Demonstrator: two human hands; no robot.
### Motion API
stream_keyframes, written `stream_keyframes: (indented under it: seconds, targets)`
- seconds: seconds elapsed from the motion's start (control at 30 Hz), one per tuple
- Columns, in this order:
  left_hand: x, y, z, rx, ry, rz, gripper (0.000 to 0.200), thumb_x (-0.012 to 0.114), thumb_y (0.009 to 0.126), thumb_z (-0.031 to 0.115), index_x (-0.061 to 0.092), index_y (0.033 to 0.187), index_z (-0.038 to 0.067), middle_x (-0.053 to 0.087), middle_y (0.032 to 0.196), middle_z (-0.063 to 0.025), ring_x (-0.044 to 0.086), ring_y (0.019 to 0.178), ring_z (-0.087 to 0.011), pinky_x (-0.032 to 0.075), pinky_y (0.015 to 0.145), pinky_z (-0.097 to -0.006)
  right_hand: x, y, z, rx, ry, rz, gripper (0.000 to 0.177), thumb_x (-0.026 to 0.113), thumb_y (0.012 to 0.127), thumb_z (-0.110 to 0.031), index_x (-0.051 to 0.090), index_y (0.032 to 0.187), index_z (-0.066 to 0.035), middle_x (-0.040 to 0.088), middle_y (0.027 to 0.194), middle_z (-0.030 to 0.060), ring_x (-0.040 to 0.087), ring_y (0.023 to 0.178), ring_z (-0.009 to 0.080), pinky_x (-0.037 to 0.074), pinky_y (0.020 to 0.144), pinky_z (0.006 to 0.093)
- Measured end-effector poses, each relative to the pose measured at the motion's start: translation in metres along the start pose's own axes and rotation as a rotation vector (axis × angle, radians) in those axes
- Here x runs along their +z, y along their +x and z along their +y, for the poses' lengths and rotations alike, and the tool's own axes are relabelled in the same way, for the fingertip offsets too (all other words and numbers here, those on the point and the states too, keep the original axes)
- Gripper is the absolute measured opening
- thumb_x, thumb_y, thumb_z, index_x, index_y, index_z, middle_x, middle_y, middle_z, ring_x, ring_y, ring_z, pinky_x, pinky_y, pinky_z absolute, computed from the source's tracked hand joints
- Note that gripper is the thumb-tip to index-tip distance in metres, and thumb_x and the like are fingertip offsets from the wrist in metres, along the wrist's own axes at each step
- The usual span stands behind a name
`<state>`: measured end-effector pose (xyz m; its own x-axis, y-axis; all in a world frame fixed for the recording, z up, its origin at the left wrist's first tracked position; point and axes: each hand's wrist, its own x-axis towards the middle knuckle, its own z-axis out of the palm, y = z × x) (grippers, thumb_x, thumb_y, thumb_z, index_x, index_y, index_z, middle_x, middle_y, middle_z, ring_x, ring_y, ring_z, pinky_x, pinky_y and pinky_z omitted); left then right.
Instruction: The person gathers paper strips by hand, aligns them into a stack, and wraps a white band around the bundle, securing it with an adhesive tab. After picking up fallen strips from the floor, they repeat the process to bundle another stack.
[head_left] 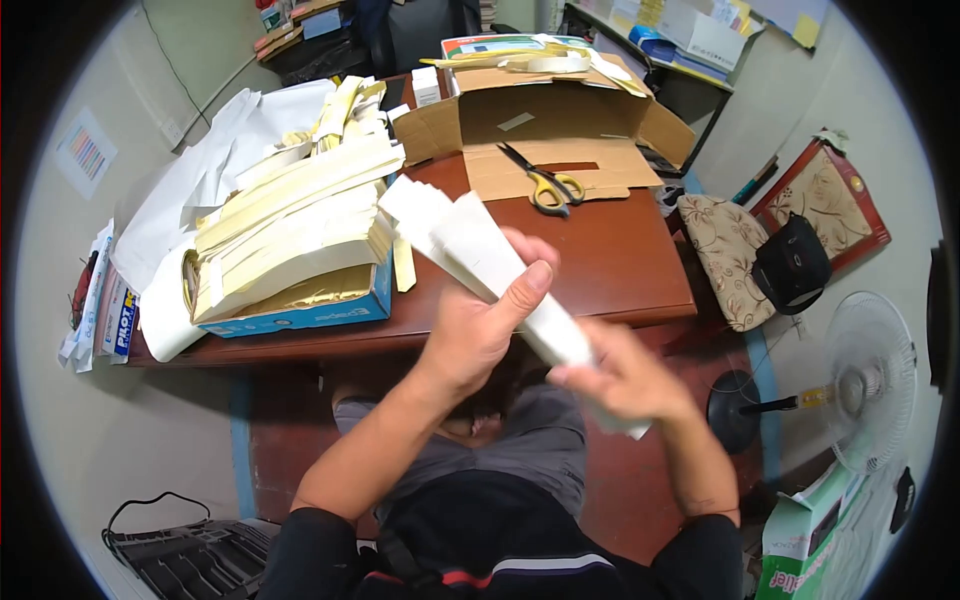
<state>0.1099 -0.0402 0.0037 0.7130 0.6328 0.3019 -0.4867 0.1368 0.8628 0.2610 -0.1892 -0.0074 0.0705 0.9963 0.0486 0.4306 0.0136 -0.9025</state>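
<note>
Both hands clamped on the stack of white paper strips [470, 245]: my left hand [478, 325] wraps its middle, my right hand [622, 378] pinches the lower end. The stack is held tilted in the air over the near edge of the desk [620, 250], with its upper end just beside the blue box [300, 310] of cream strips at the left edge. Bare desk top lies open from the near edge to the scissors [548, 185] on a flap of the cardboard box [560, 115] at the far edge; a fan [872, 378] stands off the right edge, well apart.
</note>
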Motion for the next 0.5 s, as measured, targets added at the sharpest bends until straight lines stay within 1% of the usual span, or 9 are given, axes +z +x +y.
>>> stream_keyframes:
  seconds: [0.03, 0.07, 0.13, 0.2, 0.27, 0.3, 0.33, 0.4, 0.5]
  targets:
    - [-0.003, 0.002, -0.001, 0.002, 0.004, 0.040, 0.045, 0.073, 0.102, 0.013, 0.049, 0.138, 0.006, 0.063, 0.125, -0.0115, 0.061, 0.115, -0.0191, 0.050, 0.099, -0.0332, -0.028, 0.002, -0.011, -0.003, -0.337, 0.026, 0.029, 0.075, 0.092, -0.013, 0.059, 0.114, -0.002, 0.069, 0.091, 0.0206, 0.071, 0.081, 0.0416, 0.053, 0.074, 0.0500]
    - [-0.006, 0.004, -0.004, 0.004, 0.010, 0.078, 0.056, 0.075, 0.100, 0.011, 0.045, 0.147, 0.006, 0.062, 0.134, -0.0129, 0.061, 0.124, -0.0207, 0.050, 0.106, -0.0349, -0.044, 0.006, -0.021, -0.079, -0.629, 0.160, 0.022, 0.074, 0.090, -0.010, 0.057, 0.103, -0.003, 0.069, 0.091, 0.0233, 0.067, 0.087, 0.0480, 0.052, 0.074, 0.0543]
    - [-0.008, 0.004, -0.003, 0.033, 0.043, 0.238, 0.088, 0.085, 0.090, 0.008, 0.029, 0.158, 0.005, 0.048, 0.149, -0.0152, 0.057, 0.130, -0.0243, 0.049, 0.108, -0.0370, -0.076, 0.019, -0.015, -0.112, -0.840, 0.255, 0.020, 0.071, 0.090, -0.005, 0.055, 0.102, -0.003, 0.067, 0.090, 0.0224, 0.066, 0.088, 0.0472, 0.050, 0.073, 0.0542]
    - [-0.013, -0.006, -0.020, 0.246, 0.585, 0.431, 0.110, 0.091, 0.082, 0.012, 0.017, 0.163, 0.002, 0.035, 0.158, -0.0217, 0.044, 0.145, -0.0335, 0.039, 0.119, -0.0444, -0.089, 0.035, -0.006, -0.060, -0.972, 0.274, 0.016, 0.068, 0.090, -0.005, 0.056, 0.100, -0.003, 0.067, 0.089, 0.0202, 0.066, 0.088, 0.0448, 0.051, 0.074, 0.0526]
    - [-0.013, -0.019, -0.026, 0.426, 0.972, 0.428, 0.127, 0.095, 0.076, 0.015, 0.007, 0.166, -0.001, 0.020, 0.166, -0.0262, 0.031, 0.153, -0.0408, 0.028, 0.124, -0.0509, -0.091, 0.048, 0.010, -0.179, -1.075, 0.235, 0.017, 0.068, 0.090, -0.008, 0.056, 0.100, -0.004, 0.067, 0.090, 0.0177, 0.066, 0.089, 0.0415, 0.052, 0.077, 0.0510]
    - [-0.013, -0.020, -0.027, 0.585, 1.100, 0.370, 0.126, 0.094, 0.076, 0.019, 0.010, 0.166, -0.003, 0.024, 0.166, -0.0290, 0.030, 0.154, -0.0444, 0.027, 0.123, -0.0560, -0.089, 0.054, 0.019, -0.240, -1.121, 0.211, 0.017, 0.069, 0.090, -0.009, 0.056, 0.100, -0.004, 0.067, 0.090, 0.0165, 0.066, 0.090, 0.0398, 0.052, 0.078, 0.0501]
    - [-0.012, -0.016, -0.027, 0.723, 1.262, 0.247, 0.114, 0.094, 0.075, 0.025, 0.026, 0.163, -0.005, 0.032, 0.162, -0.0302, 0.030, 0.153, -0.0458, 0.028, 0.122, -0.0562, -0.081, 0.057, 0.026, -0.276, -1.129, 0.162, 0.018, 0.070, 0.089, -0.011, 0.057, 0.100, -0.005, 0.066, 0.094, 0.0140, 0.065, 0.093, 0.0352, 0.053, 0.080, 0.0487]
    - [-0.004, -0.006, -0.020, 0.552, 1.584, -0.023, 0.104, 0.093, 0.074, 0.027, 0.039, 0.158, -0.002, 0.039, 0.160, -0.0262, 0.036, 0.149, -0.0454, 0.031, 0.122, -0.0521, -0.073, 0.065, 0.036, -0.244, -1.182, 0.067, 0.013, 0.064, 0.091, -0.011, 0.059, 0.102, -0.006, 0.068, 0.098, 0.0121, 0.066, 0.095, 0.0327, 0.054, 0.080, 0.0451]
    - [-0.001, 0.031, -0.037, 0.472, 1.620, -0.213, 0.087, 0.085, 0.082, 0.031, 0.046, 0.152, -0.002, 0.054, 0.143, -0.0215, 0.047, 0.139, -0.0389, 0.034, 0.118, -0.0526, -0.072, 0.066, 0.031, -0.323, -1.178, 0.047, 0.013, 0.061, 0.093, -0.011, 0.060, 0.105, -0.006, 0.067, 0.100, 0.0110, 0.066, 0.098, 0.0313, 0.052, 0.084, 0.0443]
